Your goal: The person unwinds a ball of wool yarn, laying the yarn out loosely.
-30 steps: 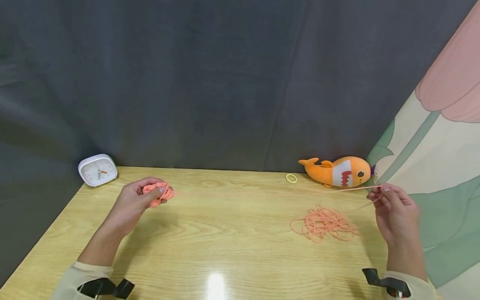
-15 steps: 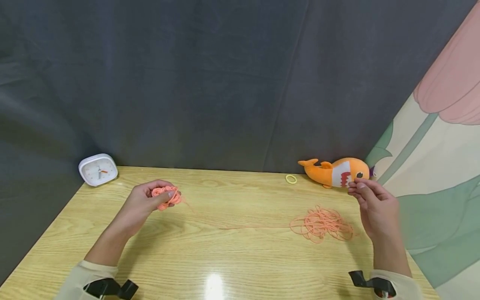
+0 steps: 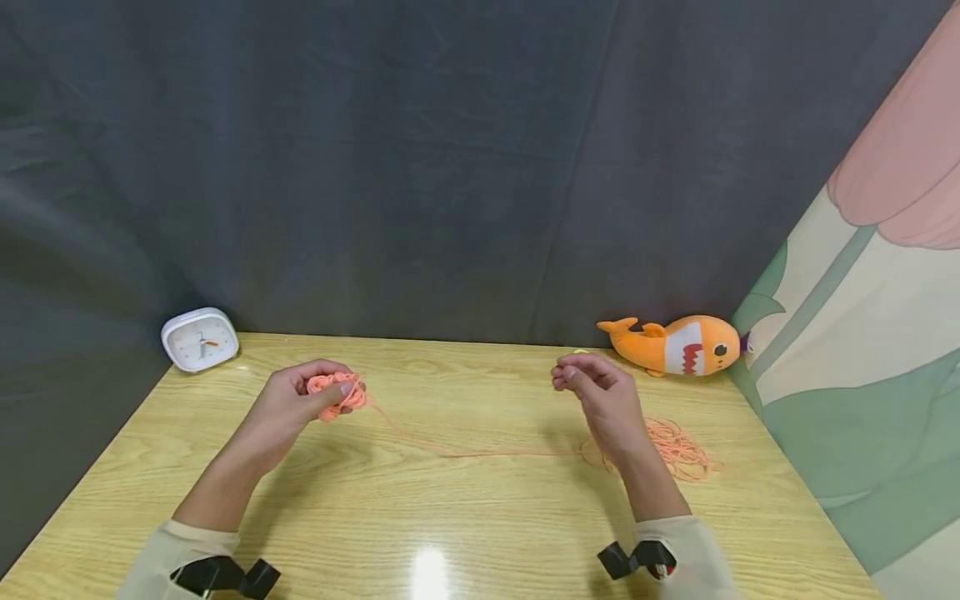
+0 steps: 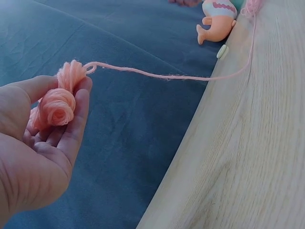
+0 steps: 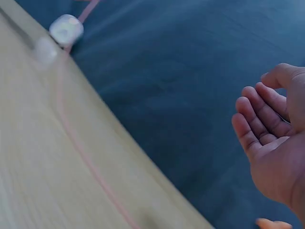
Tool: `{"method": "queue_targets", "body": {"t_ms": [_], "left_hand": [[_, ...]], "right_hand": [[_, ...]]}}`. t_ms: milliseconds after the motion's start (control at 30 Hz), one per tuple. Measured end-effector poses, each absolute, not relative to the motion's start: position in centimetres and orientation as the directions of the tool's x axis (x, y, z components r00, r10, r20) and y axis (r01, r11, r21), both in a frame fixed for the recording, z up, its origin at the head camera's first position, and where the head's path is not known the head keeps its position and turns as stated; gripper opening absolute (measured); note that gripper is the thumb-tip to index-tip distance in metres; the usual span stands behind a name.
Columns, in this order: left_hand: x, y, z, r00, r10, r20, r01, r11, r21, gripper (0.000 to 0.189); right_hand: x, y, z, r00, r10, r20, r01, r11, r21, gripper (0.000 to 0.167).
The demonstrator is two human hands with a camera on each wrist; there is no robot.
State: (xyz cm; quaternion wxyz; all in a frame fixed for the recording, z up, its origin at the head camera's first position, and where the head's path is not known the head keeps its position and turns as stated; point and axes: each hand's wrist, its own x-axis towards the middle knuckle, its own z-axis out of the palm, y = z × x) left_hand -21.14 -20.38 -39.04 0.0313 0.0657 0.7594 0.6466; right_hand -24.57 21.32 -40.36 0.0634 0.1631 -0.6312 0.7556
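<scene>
My left hand (image 3: 288,417) holds a small wound bundle of coral yarn (image 3: 328,398) above the left side of the table, thumb pressing on top. In the left wrist view the yarn bundle (image 4: 55,109) rests against the fingers, one coil end showing. A single strand (image 3: 502,453) runs from it across the tabletop to a loose heap of yarn (image 3: 678,450) at the right, partly hidden by my right forearm. My right hand (image 3: 606,404) hovers left of that heap. Its fingers (image 5: 257,112) are loosely bent, with nothing between them and the thumb.
An orange plush shark (image 3: 675,346) lies at the table's back right. Beside it a yellow ring (image 3: 581,352) is mostly hidden behind my right hand. A white alarm clock (image 3: 200,340) stands at the back left corner. A dark curtain (image 3: 420,183) hangs along the table's back edge.
My right hand has let go of the strand and swung left, from beyond the heap to mid-right. The strand now lies slack on the table. My left hand has shifted slightly right with the yarn.
</scene>
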Motion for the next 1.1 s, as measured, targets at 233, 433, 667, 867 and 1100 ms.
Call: {"method": "queue_targets", "body": {"t_ms": [233,433,667,867,1100], "left_hand": [[-21.1,-20.3,-39.0,-0.988,0.149,0.047,0.069,0.143,0.987,0.032],[-21.0,-20.3,-38.7,-0.988,0.150,0.037,0.058,0.140,0.988,0.032],[-20.9,-20.1,-38.6,-0.987,0.154,0.036,0.057,0.135,0.989,0.031],[-20.9,-20.1,-38.6,-0.988,0.150,0.033,0.055,0.146,0.988,0.033],[-20.9,-20.2,-38.5,-0.989,0.146,0.029,0.052,0.156,0.986,0.035]], "right_hand": [[-25.0,15.4,-42.0,-0.933,-0.208,0.292,-0.257,-0.177,-0.950,0.015],[-24.7,11.4,-43.5,-0.913,-0.312,0.262,-0.221,-0.159,-0.962,0.033],[-24.4,8.1,-44.6,-0.885,-0.415,0.211,-0.188,-0.096,-0.977,0.028],[-23.9,6.1,-45.3,-0.852,-0.496,0.168,-0.167,-0.047,-0.985,0.029],[-23.2,5.6,-45.3,-0.828,-0.550,0.112,-0.163,0.046,-0.986,0.025]]}}
